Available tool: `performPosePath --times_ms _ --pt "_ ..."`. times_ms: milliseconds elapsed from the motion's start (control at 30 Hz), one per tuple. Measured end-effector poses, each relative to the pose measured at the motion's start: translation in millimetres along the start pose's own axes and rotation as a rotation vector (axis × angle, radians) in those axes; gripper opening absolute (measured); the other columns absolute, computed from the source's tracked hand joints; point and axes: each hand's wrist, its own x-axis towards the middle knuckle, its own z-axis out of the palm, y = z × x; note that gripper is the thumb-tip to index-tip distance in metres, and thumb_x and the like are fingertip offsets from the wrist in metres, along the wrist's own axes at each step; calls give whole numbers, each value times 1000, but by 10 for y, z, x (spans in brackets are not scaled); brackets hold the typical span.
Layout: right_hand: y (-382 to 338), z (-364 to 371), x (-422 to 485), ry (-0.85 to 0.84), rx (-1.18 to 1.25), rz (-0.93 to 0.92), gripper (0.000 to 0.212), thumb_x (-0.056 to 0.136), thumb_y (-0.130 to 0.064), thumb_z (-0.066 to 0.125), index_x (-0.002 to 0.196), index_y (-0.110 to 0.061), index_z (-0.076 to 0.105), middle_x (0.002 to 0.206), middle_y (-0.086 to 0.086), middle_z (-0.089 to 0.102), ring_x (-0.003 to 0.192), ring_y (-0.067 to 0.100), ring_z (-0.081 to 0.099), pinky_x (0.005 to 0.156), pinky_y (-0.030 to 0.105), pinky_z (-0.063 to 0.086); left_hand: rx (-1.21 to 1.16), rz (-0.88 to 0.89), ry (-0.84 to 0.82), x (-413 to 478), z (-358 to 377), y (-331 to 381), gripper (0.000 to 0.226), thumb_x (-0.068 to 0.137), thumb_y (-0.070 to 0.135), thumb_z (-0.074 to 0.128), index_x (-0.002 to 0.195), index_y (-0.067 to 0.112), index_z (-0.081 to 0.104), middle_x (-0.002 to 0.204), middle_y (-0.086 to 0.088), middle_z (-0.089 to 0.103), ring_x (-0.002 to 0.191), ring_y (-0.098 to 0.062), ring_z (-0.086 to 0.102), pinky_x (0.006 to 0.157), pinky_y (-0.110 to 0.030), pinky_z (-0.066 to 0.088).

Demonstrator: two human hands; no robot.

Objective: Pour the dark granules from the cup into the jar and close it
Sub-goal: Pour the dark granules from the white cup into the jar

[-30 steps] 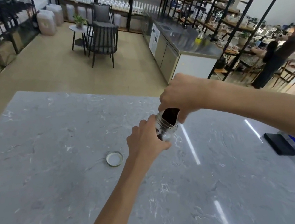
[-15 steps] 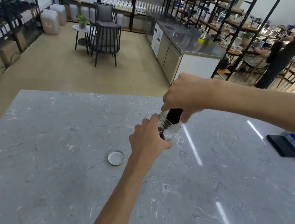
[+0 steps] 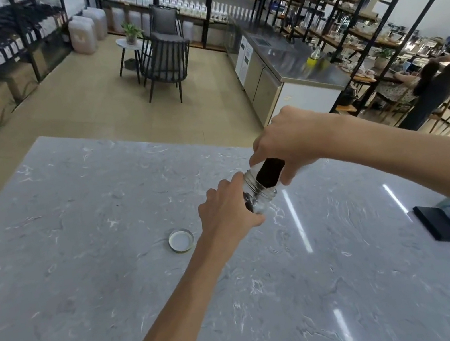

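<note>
Pour under way at frame centre: right hand (image 3: 290,140) fingers gripping tipped cup (image 3: 270,171), left hand (image 3: 225,215) fingers wrapping jar (image 3: 261,195); lid (image 3: 181,240) unfitted on surface (image 3: 77,226).

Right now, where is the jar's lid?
The round white lid lies flat on the grey marble table, just left of the left hand holding the clear glass jar.

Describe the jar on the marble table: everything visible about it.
The jar is small, clear, apparently glass, with a threaded neck and open mouth. It leans a little, dark granules collecting inside. The left hand wraps its body, hiding the base; the right hand tips the cup into its mouth. Its lid lies apart on the table.
</note>
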Motion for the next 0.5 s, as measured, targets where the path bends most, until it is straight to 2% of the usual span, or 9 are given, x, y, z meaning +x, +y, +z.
performPosePath --times_ms 133,233,367,500 --pt "-20 6 26 11 -25 -32 61 74 -64 68 130 -45 51 106 -12 68 81 22 61 63 30 42 1 -7 -9 -24 17 -18 76 72 51 79 134 28 43 117 0 56 109 -28 56 74 -37 36" --pt "-6 -15 38 8 -1 -5 66 74 -67 67 134 -46 48 111 -13 67 86 21 62 65 31 45 -18 -8 -11 -28 27 -21 77 73 51 79 136 28 42 118 0 56 108 -27 56 74 -37 35" --pt "-18 -4 61 -14 -30 -38 61 75 -64 68 131 -47 50 109 -13 68 81 21 58 61 29 37 -27 -10 -22 -19 23 -22 74 73 50 80 133 27 44 116 0 56 107 -27 56 75 -37 36" --pt "-40 -44 65 -15 -56 -19 60 77 -63 69 131 -43 51 106 -12 68 86 21 64 65 30 47 -46 -22 -21 7 29 -18 74 72 50 80 131 26 44 115 1 57 105 -27 57 74 -37 37"
